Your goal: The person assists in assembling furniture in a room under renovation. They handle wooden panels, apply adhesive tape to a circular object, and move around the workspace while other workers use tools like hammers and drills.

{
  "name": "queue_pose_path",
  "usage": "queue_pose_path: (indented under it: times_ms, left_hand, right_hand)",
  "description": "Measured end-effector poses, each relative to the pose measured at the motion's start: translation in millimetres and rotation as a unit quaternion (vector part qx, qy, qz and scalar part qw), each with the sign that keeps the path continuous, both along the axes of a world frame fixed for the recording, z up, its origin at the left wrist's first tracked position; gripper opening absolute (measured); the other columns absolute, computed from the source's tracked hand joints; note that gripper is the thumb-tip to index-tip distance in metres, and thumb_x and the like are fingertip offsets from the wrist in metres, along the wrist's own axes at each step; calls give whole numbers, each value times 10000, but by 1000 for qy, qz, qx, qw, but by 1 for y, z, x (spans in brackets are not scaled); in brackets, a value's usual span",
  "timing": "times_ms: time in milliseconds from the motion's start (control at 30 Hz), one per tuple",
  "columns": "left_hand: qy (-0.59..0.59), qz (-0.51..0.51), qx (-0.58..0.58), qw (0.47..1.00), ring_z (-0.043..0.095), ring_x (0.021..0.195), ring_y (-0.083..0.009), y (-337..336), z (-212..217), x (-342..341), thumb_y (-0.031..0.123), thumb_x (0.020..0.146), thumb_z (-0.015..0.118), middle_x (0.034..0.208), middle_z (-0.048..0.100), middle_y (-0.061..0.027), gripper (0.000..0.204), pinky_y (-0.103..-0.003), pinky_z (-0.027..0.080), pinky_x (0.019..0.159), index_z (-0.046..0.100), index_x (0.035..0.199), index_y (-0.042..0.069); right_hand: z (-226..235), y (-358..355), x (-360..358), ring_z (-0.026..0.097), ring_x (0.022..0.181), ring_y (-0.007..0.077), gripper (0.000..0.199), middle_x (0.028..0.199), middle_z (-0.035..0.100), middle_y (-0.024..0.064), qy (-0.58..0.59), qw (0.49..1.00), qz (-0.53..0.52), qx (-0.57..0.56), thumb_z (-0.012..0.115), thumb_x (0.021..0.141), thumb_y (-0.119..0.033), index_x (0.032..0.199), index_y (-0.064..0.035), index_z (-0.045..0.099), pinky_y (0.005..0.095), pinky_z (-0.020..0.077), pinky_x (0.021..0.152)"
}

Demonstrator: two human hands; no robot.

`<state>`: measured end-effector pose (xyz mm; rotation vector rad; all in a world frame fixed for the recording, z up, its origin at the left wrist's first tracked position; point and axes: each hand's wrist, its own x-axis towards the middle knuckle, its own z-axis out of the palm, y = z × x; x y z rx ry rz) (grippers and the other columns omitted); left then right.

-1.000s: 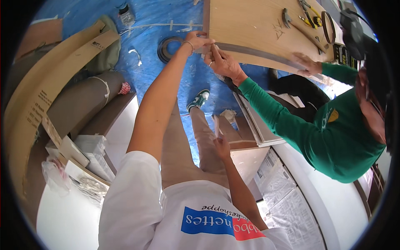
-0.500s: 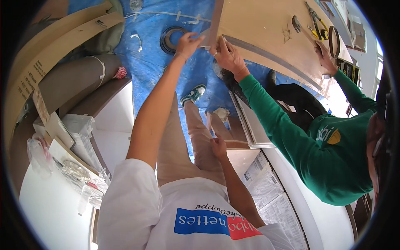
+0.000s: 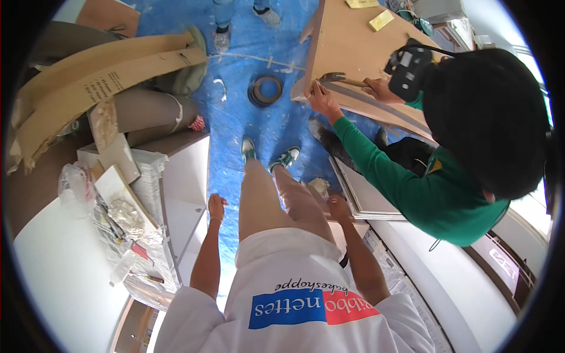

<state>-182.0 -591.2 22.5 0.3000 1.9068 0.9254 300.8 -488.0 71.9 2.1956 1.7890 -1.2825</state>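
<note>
My left hand [image 3: 216,207] hangs beside my left thigh, its fingers loosely curled with nothing visible in them. By my right thigh, my right hand [image 3: 338,207] hangs low, also curled and apparently holding nothing. Ahead to the right, a co-worker in a green sleeve bends over a wooden panel [image 3: 359,50]. That person's one hand [image 3: 322,101] pinches at the panel's near corner, over a dark edge strip [image 3: 353,94]. The co-worker's other hand grips a hammer [image 3: 333,77], its head close to the pinching fingers. Neither of my hands touches the panel.
A roll of dark edging [image 3: 265,91] lies on the blue floor covering [image 3: 226,126]. At left are a long cardboard piece [image 3: 112,73], a brown roll [image 3: 156,112] and a plastic-wrapped stack [image 3: 156,176] bearing tools. White panels [image 3: 368,194] lean at right. Another person's feet [image 3: 268,17] stand beyond.
My left hand has drawn back from the panel corner to my side. The co-worker has leaned in and now holds a hammer near that corner. My view has shifted.
</note>
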Motion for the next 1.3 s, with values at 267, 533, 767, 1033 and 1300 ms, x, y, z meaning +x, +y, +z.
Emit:
queue_pose_path:
  times_ms: [267,533,767,1033,1300]
  left_hand:
    - [-50,-165,0,985,618,597,-184,4,54,-34,112,938,515,696,600,-84,204,-312,552,545,584,788,-8]
    - [34,-277,108,954,666,631,-181,34,151,-106,79,879,598,741,681,-115,149,-288,538,624,670,814,-35]
    - [156,-329,189,912,621,851,-346,-13,174,-110,205,973,491,910,649,-186,238,-420,495,801,619,958,5]
    - [-185,-302,294,888,613,721,-110,20,321,-26,163,938,620,792,652,-41,150,-251,481,659,643,939,15]
    - [-446,-166,281,834,539,792,-87,21,373,14,250,939,633,898,617,3,163,-218,447,717,594,931,92]
  right_hand:
    - [3,-46,14,652,744,211,118,806,672,100,20,989,-112,97,628,845,-161,905,-63,657,351,513,699]
    - [-7,-156,-3,614,764,184,179,894,682,91,-27,984,-86,154,590,919,-165,997,-22,665,326,493,664]
    - [41,-133,-56,610,672,135,232,851,644,59,299,850,-409,146,594,906,-184,1079,-37,638,243,481,574]
    - [330,-35,-282,606,707,138,164,820,670,73,316,920,28,231,673,839,-73,984,-1,696,287,483,665]
    - [393,-62,-320,589,703,126,114,804,647,75,435,852,16,291,690,792,19,905,21,699,253,465,673]
